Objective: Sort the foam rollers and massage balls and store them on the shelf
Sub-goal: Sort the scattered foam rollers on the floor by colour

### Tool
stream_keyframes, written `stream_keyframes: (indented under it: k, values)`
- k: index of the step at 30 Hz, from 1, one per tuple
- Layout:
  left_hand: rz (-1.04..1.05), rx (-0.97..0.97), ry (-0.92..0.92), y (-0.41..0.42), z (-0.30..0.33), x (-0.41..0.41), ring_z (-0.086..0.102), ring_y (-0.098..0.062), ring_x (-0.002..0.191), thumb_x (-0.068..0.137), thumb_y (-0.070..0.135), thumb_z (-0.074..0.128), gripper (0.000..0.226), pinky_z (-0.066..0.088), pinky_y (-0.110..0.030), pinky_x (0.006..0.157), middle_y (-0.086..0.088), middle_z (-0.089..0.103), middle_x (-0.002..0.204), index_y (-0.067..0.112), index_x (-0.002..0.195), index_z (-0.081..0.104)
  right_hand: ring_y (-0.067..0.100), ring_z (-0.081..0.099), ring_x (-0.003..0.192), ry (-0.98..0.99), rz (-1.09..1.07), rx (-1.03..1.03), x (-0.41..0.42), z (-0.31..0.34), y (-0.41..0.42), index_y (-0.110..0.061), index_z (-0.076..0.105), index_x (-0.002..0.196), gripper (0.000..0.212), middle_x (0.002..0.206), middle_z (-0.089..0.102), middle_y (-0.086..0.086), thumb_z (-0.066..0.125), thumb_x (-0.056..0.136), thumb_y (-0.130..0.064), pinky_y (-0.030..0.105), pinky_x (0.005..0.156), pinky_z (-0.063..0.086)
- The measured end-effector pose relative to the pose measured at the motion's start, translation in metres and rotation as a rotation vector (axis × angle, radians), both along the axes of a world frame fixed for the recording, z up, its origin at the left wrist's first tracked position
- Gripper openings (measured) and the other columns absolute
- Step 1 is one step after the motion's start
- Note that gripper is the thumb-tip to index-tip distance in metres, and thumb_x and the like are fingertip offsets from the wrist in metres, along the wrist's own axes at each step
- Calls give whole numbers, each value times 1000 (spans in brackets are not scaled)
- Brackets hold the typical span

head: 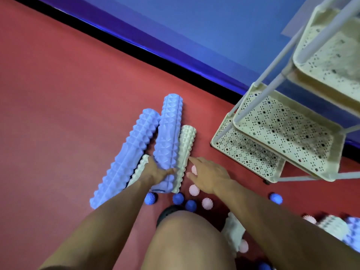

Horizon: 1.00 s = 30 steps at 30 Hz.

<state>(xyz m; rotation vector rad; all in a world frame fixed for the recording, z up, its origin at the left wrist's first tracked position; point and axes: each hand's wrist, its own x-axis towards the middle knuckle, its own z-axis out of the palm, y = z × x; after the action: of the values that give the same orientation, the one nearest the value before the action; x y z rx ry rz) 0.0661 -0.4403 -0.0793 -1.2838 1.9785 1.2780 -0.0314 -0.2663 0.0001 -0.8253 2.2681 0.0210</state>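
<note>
Several ridged foam rollers lie side by side on the red floor: a blue roller [124, 158] at the left, a second blue roller [169, 133] in the middle and a cream roller [185, 151] to its right. Another cream roller [139, 168] shows partly under my left forearm. My left hand [155, 170] grips the near part of the middle blue roller. With fingers spread, my right hand [209, 177] hovers beside the cream roller, its fingertip at the roller's side. Blue spiky balls [178, 198] and pink spiky balls [194, 190] lie scattered near my knee.
A cream perforated tiered shelf [282, 129] with grey posts stands at the right against a blue wall. More balls [275, 198] and roller ends [335, 227] lie at the lower right. My bent knee [187, 240] fills the bottom centre. Open red floor spreads to the left.
</note>
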Motion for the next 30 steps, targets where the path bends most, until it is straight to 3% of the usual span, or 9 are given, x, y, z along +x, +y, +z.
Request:
stream_keyframes:
  k: [5, 10, 13, 17, 21, 24, 26, 28, 30]
  values:
    - [110, 153, 112, -18, 22, -14, 67, -18, 106, 38, 71, 91, 112, 55, -41, 96, 3, 67, 123, 14, 128, 54, 26, 46, 137, 58, -58, -56, -14, 38, 4, -30, 28, 154, 61, 153, 42, 0, 46, 99, -49, 45, 111, 39]
    - [210, 321, 267, -9, 121, -22, 75, -29, 90, 60, 45, 95, 77, 61, -46, 82, -12, 75, 109, 8, 117, 60, 28, 51, 133, 139, -134, -163, -23, 102, 4, -34, 26, 155, 60, 152, 42, 0, 41, 100, -55, 46, 104, 45]
    - [203, 413, 404, 10, 187, -25, 76, -27, 78, 86, 23, 79, 32, 63, -41, 71, -12, 77, 94, 4, 107, 67, 29, 47, 137, 153, -269, -278, -28, 145, 8, -29, 29, 156, 64, 154, 42, 7, 42, 99, -57, 45, 110, 41]
    - [161, 526, 459, 38, 256, -22, 73, -28, 101, 85, 44, 78, 54, 57, -45, 92, -13, 74, 113, 6, 122, 68, 28, 48, 137, 171, -352, -416, -26, 200, 22, -27, 35, 153, 69, 154, 45, 8, 41, 95, -64, 46, 110, 42]
    - [158, 664, 496, 82, 321, -7, 74, -25, 95, 92, 36, 69, 42, 62, -36, 72, -14, 74, 112, 5, 120, 68, 26, 53, 132, 130, -394, -496, -20, 251, 46, -26, 41, 149, 68, 147, 53, 2, 40, 96, -66, 41, 107, 43]
    - [84, 701, 487, 111, 349, 11, 72, -24, 104, 87, 39, 75, 48, 60, -44, 87, -9, 74, 115, 10, 125, 68, 21, 61, 100, -54, -523, -638, -12, 283, 66, -27, 51, 134, 63, 119, 56, -1, 44, 91, -72, 30, 79, 46]
    - [-34, 692, 421, 136, 359, 27, 72, -21, 104, 85, 39, 76, 46, 59, -45, 90, -5, 75, 114, 15, 123, 70, 16, 62, 81, -184, -611, -657, -3, 295, 81, -26, 47, 136, 66, 117, 59, 0, 49, 89, -73, 27, 62, 46]
    - [-159, 673, 380, 165, 365, 46, 74, -17, 94, 89, 36, 73, 34, 61, -38, 81, -2, 77, 107, 17, 116, 72, 20, 68, 89, -219, -622, -615, 11, 298, 99, -22, 45, 139, 77, 124, 63, 0, 56, 84, -75, 33, 67, 55]
    - [-244, 657, 339, 193, 365, 62, 72, -20, 102, 87, 40, 75, 39, 59, -43, 86, -2, 76, 112, 18, 119, 71, 24, 66, 110, -221, -636, -579, 23, 292, 120, -17, 40, 145, 92, 133, 59, -3, 62, 79, -76, 39, 91, 55]
